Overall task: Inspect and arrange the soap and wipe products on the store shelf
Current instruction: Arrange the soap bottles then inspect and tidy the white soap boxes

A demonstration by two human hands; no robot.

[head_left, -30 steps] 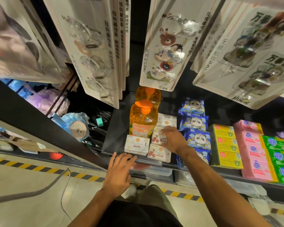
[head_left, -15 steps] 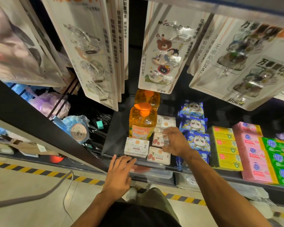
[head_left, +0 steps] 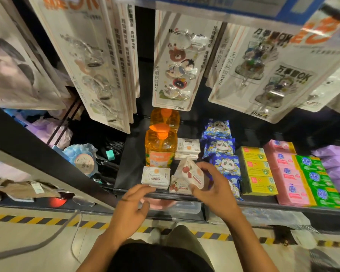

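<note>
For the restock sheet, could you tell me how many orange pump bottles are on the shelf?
2: the front bottle stands behind the white box; the rear bottle is behind it, partly under the hanging cards. More may be hidden.

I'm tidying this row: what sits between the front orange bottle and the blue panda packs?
Head view: a small stack of white boxes sits between the orange bottle and the blue panda packs.

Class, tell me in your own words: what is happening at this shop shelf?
A person's right hand holds a cherry-print soap box, tilted, just above the shelf front. The left hand hovers open at the shelf edge, holding nothing. The orange bottles and panda wipe packs stand untouched behind and beside.
</note>
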